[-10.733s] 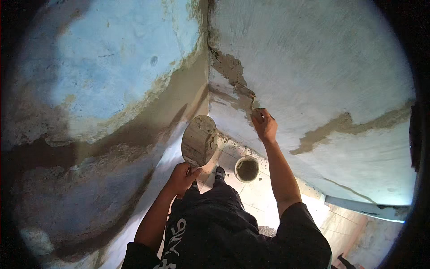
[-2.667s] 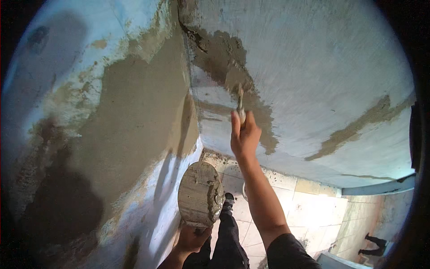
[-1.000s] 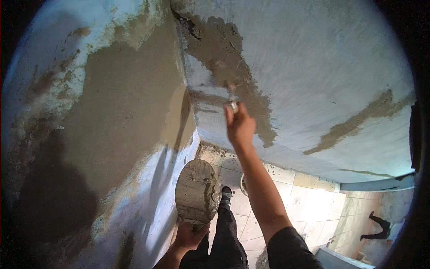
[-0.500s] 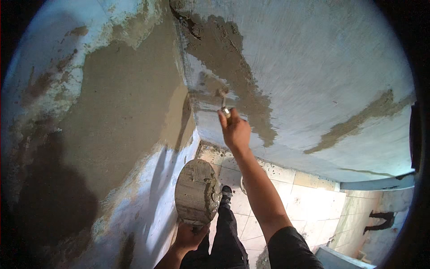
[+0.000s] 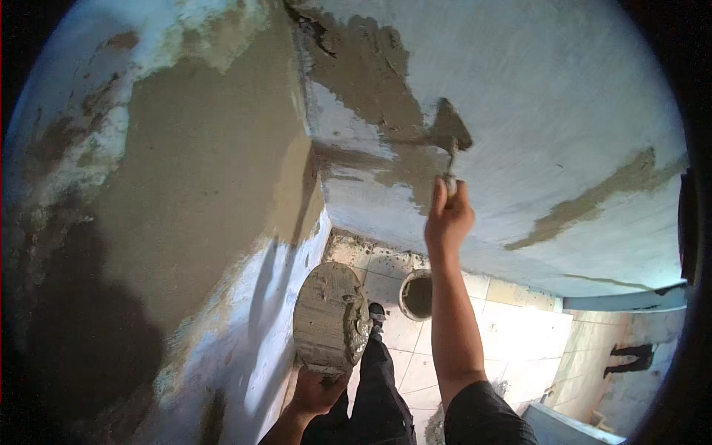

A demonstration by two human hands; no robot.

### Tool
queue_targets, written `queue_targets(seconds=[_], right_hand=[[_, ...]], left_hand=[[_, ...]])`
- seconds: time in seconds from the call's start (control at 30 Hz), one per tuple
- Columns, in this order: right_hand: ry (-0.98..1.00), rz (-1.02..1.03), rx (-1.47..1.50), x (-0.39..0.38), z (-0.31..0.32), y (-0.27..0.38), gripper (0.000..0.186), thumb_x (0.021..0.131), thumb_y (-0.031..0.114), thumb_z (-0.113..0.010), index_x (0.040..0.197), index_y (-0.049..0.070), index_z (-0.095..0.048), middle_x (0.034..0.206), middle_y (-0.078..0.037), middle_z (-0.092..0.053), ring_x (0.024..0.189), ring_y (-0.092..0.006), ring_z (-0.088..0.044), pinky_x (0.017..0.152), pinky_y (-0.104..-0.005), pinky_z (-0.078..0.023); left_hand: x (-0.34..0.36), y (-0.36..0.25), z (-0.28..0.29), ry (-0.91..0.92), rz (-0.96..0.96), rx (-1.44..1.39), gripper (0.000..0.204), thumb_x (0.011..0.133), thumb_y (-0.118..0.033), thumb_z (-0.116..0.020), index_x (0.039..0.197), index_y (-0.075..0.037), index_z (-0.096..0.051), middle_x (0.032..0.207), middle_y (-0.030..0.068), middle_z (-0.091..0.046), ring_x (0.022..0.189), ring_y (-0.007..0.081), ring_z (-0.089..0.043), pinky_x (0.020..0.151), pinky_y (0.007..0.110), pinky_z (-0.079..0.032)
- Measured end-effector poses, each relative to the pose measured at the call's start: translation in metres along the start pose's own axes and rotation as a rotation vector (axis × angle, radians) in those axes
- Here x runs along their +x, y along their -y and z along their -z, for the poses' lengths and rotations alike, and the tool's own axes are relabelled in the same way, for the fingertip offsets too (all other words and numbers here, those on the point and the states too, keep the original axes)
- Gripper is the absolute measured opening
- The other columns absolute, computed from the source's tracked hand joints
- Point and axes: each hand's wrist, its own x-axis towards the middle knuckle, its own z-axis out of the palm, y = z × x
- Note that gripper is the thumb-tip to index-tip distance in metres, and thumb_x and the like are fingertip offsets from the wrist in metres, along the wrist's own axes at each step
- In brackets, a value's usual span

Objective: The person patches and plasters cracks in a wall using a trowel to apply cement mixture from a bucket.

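Observation:
My right hand [image 5: 449, 219] is closed round the handle of a pointed trowel [image 5: 452, 130]. The trowel's triangular blade lies against the pale wall on the right, at the right edge of a wet grey-brown mortar patch [image 5: 371, 81]. Low in front of me, my left hand [image 5: 319, 389] grips a round mortar board [image 5: 322, 311] from its near side. Mortar is smeared over its face, with a thicker ridge [image 5: 356, 326] along the right side. My left fingers are partly hidden beneath the board.
A large mortar area [image 5: 215, 148] covers the left wall, which meets the right wall in a corner. A round bucket [image 5: 404, 300] stands on the tiled floor [image 5: 393, 337] beside my foot. Another person's dark-clothed legs [image 5: 630, 359] appear at the far right.
My right hand and the trowel have moved right across the wall, from inside the patch to its right edge. The bucket, mostly covered by my forearm before, now shows. My left hand stays nearly still.

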Motion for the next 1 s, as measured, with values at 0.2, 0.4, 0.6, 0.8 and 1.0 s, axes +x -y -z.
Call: queue_targets(seconds=[0.2,0.4,0.6,0.8,1.0], right_hand=[[0.043,0.025,0.113,-0.005,0.004,0.011,0.024,0.096,0.03,-0.07,0.093,0.008,-0.062,0.062,-0.014,-0.059,0.053,-0.029,-0.061,0.053,-0.0353,-0.047],[0.31,0.093,-0.025,-0.023,-0.057,0.02,0.035,0.097,0.041,-0.066,0.093,0.007,-0.059,0.065,-0.015,-0.064,0.058,-0.0328,-0.062,0.055,-0.0425,-0.049],[0.448,0.142,-0.073,-0.052,-0.065,0.019,0.041,0.094,0.046,-0.069,0.085,0.009,-0.055,0.068,-0.015,-0.067,0.063,-0.0372,-0.068,0.055,-0.0452,-0.052],[0.143,0.015,0.193,-0.016,-0.034,0.043,0.034,0.093,0.036,-0.072,0.086,0.008,-0.054,0.066,-0.015,-0.064,0.061,-0.0369,-0.067,0.054,-0.0422,-0.05],[0.381,0.174,-0.053,-0.03,-0.068,0.035,0.039,0.094,0.045,-0.068,0.091,0.009,-0.054,0.071,-0.016,-0.069,0.068,-0.0397,-0.069,0.056,-0.0469,-0.053]], left_hand=[[-0.01,0.023,0.016,0.123,0.197,0.027,0.011,0.092,-0.014,-0.07,0.097,-0.004,-0.067,0.067,0.0006,-0.063,0.05,0.0092,-0.057,0.048,0.029,-0.047],[0.004,0.006,-0.002,0.021,0.01,-0.101,0.012,0.092,-0.013,-0.069,0.099,-0.004,-0.065,0.062,-0.0007,-0.058,0.042,0.0077,-0.05,0.037,0.027,-0.038],[0.002,-0.007,0.001,0.1,0.334,0.017,0.016,0.089,-0.011,-0.07,0.102,-0.002,-0.073,0.097,0.0106,-0.074,0.092,0.0203,-0.069,0.082,0.035,-0.053],[0.001,-0.009,0.002,0.025,0.362,-0.142,0.016,0.09,-0.013,-0.07,0.102,-0.002,-0.073,0.096,0.0102,-0.075,0.088,0.0202,-0.071,0.078,0.034,-0.053],[0.002,-0.01,-0.003,0.086,0.461,-0.015,0.017,0.091,-0.016,-0.071,0.101,-0.003,-0.073,0.09,0.0085,-0.075,0.084,0.0181,-0.071,0.074,0.034,-0.053]])
